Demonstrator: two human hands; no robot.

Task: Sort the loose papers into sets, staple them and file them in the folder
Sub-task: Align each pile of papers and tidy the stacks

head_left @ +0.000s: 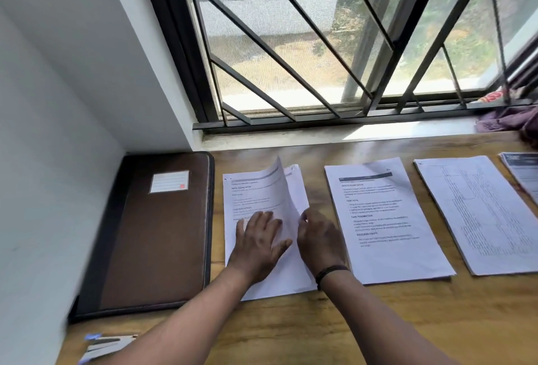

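Observation:
A set of printed papers (250, 195) lies left of centre on the wooden table (378, 321). My left hand (257, 243) presses flat on its lower part. My right hand (318, 241) pinches the right edge of the top sheet, which curls up off the pile. To the right lie a second paper set (384, 219), a third (480, 213), and a fourth (521, 172) cut off by the frame edge. A closed brown folder (157, 236) with a white label rests at the left. A stapler (107, 345) sits at the near left corner.
A white wall bounds the table on the left. A barred window with a sill (334, 134) runs along the back. Crumpled purple cloth (512, 120) lies at the back right corner.

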